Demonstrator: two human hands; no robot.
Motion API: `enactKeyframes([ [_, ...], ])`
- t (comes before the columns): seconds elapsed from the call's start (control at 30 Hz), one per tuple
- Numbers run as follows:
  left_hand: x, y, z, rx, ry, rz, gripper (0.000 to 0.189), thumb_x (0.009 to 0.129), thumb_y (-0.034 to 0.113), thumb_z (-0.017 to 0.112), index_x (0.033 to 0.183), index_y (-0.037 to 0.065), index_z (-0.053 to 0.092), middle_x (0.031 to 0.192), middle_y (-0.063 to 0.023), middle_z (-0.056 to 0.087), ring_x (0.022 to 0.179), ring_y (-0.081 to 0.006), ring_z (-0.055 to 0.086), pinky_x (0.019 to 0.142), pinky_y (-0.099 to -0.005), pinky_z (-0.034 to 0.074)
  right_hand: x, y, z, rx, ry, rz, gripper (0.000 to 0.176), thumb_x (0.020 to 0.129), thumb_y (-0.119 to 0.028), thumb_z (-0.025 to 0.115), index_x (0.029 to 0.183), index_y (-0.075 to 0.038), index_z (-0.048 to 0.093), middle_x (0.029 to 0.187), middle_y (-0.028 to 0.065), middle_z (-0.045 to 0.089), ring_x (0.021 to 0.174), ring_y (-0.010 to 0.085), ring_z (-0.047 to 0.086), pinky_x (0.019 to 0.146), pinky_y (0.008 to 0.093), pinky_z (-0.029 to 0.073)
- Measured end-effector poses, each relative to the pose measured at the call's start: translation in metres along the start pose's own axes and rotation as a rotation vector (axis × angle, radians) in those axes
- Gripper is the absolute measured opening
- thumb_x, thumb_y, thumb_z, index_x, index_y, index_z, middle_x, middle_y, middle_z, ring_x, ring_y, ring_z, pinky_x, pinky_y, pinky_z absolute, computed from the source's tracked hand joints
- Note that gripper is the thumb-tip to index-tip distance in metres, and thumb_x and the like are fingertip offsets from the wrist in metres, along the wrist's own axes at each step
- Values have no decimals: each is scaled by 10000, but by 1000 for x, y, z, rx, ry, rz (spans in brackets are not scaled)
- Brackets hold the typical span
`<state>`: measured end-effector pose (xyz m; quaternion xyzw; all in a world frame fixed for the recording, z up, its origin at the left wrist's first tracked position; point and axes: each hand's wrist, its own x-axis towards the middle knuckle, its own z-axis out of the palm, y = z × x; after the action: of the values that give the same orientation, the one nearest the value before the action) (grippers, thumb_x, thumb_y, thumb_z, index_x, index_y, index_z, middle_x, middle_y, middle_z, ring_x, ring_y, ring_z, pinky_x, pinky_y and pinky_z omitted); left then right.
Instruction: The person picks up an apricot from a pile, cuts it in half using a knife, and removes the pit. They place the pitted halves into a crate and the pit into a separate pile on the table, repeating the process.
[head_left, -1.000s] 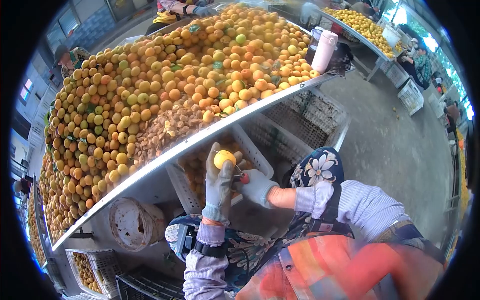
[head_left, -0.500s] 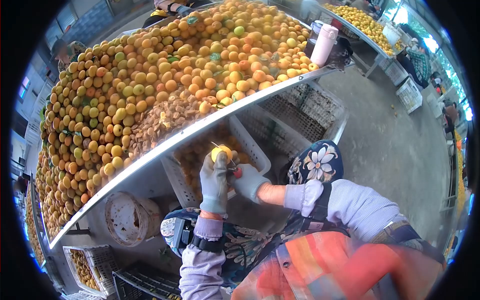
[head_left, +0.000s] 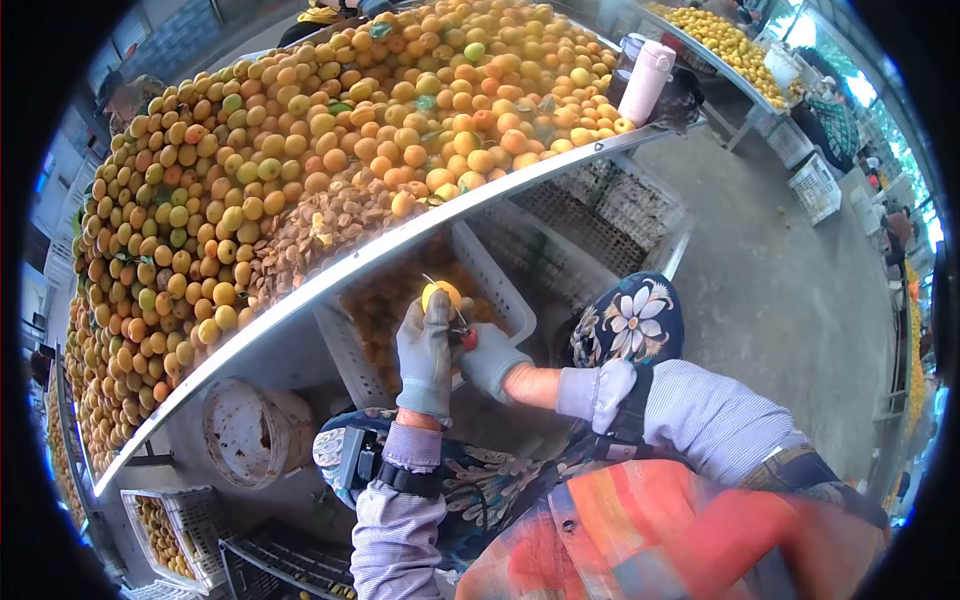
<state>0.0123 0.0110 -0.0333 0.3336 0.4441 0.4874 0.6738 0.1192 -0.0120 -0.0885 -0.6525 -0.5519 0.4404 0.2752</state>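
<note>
My left hand [head_left: 426, 355], in a grey glove, is closed around a yellow-orange apricot [head_left: 441, 296]. In my gloved right hand [head_left: 490, 360] is a small tool with a red handle [head_left: 468, 340]. Its thin metal part runs up against the fruit, and a thin metal end shows at the fruit's upper left; the tool's exact kind is not clear. Both hands are close together above a white plastic crate [head_left: 497, 283] of apricot pieces below the table edge. Just past that edge lies a heap of brown apricot stones [head_left: 318, 232].
A large pile of whole apricots [head_left: 350, 110] covers the metal-edged table [head_left: 350, 268]. A pink bottle [head_left: 648, 82] stands at its right corner. Below are a stained bucket [head_left: 250, 435], more crates [head_left: 640, 215] and a crate of fruit [head_left: 205, 535]. Other people work at tables further off.
The whole view has shifted slightly. Both hands keep nearly the same pose, still on the apricot and the red-handled tool.
</note>
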Motion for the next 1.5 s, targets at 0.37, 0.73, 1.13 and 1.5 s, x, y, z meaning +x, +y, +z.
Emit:
enactKeyframes([
  [0.37,2,0,12,129,109,25,354,942,350,596,1046,12,577,869,-86,669,676,-103,613,588,-222,500,-7,-24,-3,155,-6,65,250,874,-215,551,981,-16,658,868,181,687,837,317,675,715,399,498],
  [0.73,6,5,4,261,5,115,424,956,434,539,1016,18,603,872,-116,673,677,-132,648,597,-253,535,-4,-37,-41,369,-492,290,182,871,-227,572,965,-78,618,635,-14,488,484,96,451,405,256,351],
  [1.13,12,-12,-1,259,-16,373,427,925,361,628,1128,-12,575,999,-40,616,895,-127,563,824,-270,470,-9,-77,-91,712,-74,94,334,900,-384,648,1093,-117,591,706,-44,520,503,33,423,425,195,346],
  [1.5,9,-19,-9,643,89,585,392,992,370,500,1041,-11,583,937,-111,628,848,-156,574,782,-291,471,-6,-66,-70,577,-137,88,347,919,-400,601,1104,-107,579,813,-17,575,587,26,489,466,185,384],
])
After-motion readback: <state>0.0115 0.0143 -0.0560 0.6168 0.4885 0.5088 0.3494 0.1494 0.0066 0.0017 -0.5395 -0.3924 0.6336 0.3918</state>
